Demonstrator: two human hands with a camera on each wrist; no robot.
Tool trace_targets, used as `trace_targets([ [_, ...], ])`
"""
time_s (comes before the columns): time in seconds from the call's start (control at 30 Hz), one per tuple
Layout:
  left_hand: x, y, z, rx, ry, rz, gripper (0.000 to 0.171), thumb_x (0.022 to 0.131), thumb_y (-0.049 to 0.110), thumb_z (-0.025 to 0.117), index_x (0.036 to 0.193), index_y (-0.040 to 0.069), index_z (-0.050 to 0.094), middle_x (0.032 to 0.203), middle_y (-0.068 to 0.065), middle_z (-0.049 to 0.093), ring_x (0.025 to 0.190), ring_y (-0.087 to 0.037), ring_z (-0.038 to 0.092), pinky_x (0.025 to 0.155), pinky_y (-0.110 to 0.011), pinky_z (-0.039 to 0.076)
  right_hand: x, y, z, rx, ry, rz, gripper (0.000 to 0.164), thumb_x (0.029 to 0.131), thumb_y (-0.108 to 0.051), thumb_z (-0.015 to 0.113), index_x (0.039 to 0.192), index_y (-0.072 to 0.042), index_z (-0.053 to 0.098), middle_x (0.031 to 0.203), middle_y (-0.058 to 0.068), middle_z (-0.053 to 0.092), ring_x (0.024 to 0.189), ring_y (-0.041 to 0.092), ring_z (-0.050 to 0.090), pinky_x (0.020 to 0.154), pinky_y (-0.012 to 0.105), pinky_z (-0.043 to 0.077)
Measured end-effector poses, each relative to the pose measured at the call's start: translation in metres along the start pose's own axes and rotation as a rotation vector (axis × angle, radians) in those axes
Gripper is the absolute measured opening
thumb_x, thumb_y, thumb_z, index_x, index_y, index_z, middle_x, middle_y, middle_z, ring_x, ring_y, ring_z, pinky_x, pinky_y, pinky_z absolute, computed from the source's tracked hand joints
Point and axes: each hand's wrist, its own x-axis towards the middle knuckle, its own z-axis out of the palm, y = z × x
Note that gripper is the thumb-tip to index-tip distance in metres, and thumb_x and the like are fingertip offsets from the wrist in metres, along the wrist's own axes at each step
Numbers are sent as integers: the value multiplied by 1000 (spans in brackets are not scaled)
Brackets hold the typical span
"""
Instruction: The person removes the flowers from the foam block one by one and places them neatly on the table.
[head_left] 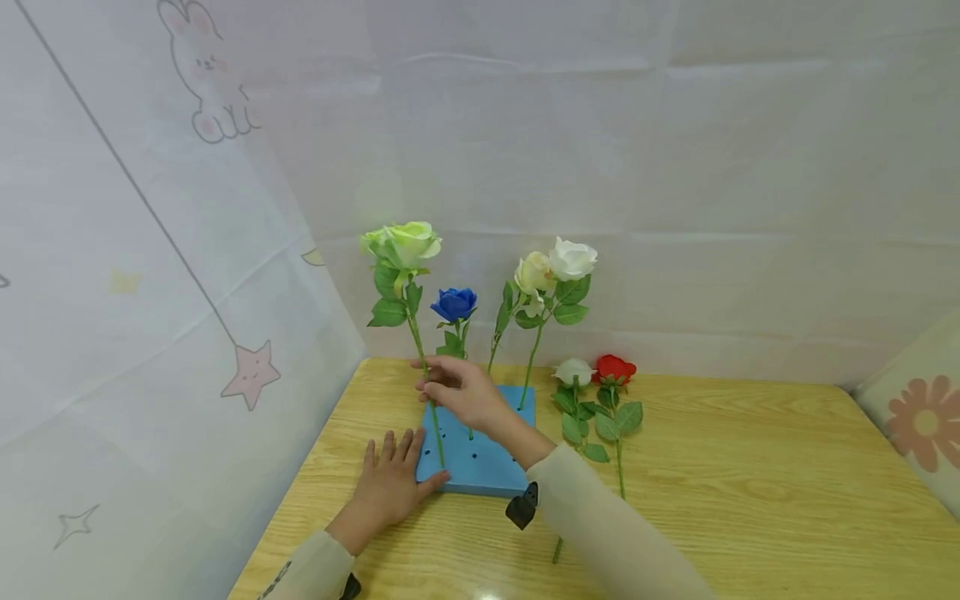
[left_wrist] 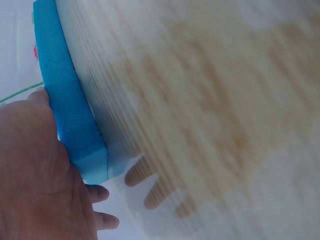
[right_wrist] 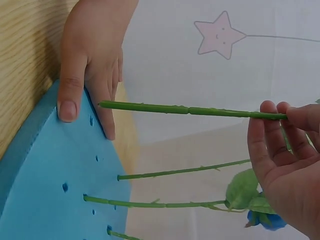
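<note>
Pinching a pale-green rose (head_left: 406, 247) (full-petalled, leafy) by its green stem (right_wrist: 220, 112), the right hand (head_left: 471, 400) holds it over the blue block (head_left: 491, 468), which the left hand (head_left: 387, 490), fingers spread, touches.

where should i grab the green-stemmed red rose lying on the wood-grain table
Probably the thin green stem below its green leaves, pinched from above and the right: the red rose lies flat on the wood-grain table, that stretch is bare, and a white rose lies close on its left.
</note>
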Motion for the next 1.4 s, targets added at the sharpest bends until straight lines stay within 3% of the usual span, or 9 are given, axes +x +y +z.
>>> trace_targets([
  [0.4, -1, 1, -1, -6, -1, -7, 98, 94, 80, 34, 164, 14, 19, 165, -16, 28, 152, -48, 15, 118, -71, 5, -25, -12, -15, -56, -4, -12, 38, 105, -10, 57, 141, -17, 60, 112, 7, 72, 100, 24, 72, 83, 30, 59],
  [0.5, 0, 0, -1, -12, -4, -6, 98, 94, 80, 35, 164, 14, 18, 165, -16, 27, 152, -48, 14, 118, -71, 4, -31, -12, -19, -65, -9, -28, 38, 105, -9, 57, 142, -15, 59, 113, 11, 71, 98, 21, 72, 84, 33, 59],
  [0.8, 1, 0, 0, -30, -3, -3, 99, 94, 80, 36, 164, 12, 18, 165, -17, 27, 152, -48, 14, 118, -71, 3, -51, -11, -35, -47, -13, -47, 39, 104, -5, 56, 143, -2, 56, 114, 24, 68, 99, 33, 72, 85, 40, 60],
  [1.07, 1, -1, 0, -47, 10, 4, 101, 93, 81, 34, 163, 9, 21, 164, -19, 28, 152, -49, 15, 118, -70, 3, -67, -4, -48, -55, 10, -20, 37, 104, -4, 57, 141, -3, 58, 108, 18, 69, 96, 34, 71, 82, 41, 60],
  [1.2, 1, 0, 0, -42, 11, 7, 102, 92, 83, 33, 163, 10, 21, 165, -18, 28, 152, -49, 15, 118, -70, 3, -77, -3, -55, -49, 19, -9, 39, 103, -3, 58, 142, -3, 57, 109, 17, 69, 97, 32, 72, 82, 35, 60],
  [1.4, 1, -3, 3, -22, 15, 12, 104, 91, 85, 30, 164, 13, 18, 165, -17, 27, 152, -48, 14, 118, -70, 4, -90, -1, -66, -53, 34, 5, 39, 103, -5, 59, 142, -4, 57, 111, 18, 69, 99, 35, 72, 85, 40, 60],
])
